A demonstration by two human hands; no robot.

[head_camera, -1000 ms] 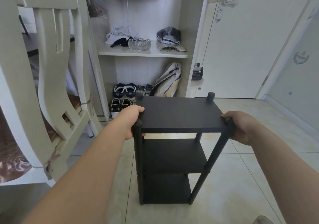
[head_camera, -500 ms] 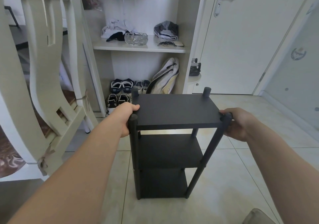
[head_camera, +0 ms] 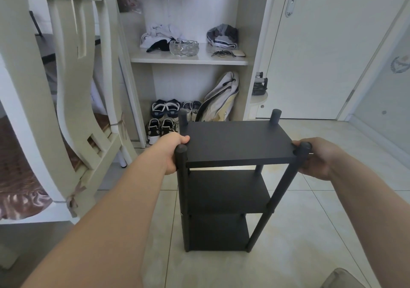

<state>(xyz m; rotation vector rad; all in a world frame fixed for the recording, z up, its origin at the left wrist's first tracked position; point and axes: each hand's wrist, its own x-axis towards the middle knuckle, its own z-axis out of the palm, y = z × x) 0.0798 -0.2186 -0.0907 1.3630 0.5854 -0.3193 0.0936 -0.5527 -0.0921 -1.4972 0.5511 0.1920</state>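
Our left hand [head_camera: 175, 152] wraps the left end of the top board, thumb on the surface and the other fingers curled under, just behind the front-left post. Our right hand [head_camera: 317, 159] curls round the opposite end at the front-right post. Both grip the black shelf unit [head_camera: 237, 142], and neither holds anything else.

The unit stands before us over the tiled floor [head_camera: 310, 221], between our outstretched arms. We cannot tell whether its feet touch the tiles or hang just above them.

To shift it well, we judge, both hands should lift evenly so the top board stays level. The weight is better taken at the posts than at the board's thin edge, and the feet should clear the tile joints before any push forward.

The unit is upright, its long axis vertical through three stacked boards. The boards' longer side runs left to right across our view, and the far side faces the open wardrobe [head_camera: 253, 43], where shoes [head_camera: 165, 110] line the bottom and a glass bowl [head_camera: 183, 47] sits on the shelf. A pale wooden chair [head_camera: 73, 88] stands close on our left, and a closed door [head_camera: 321, 54] lies beyond on the right.
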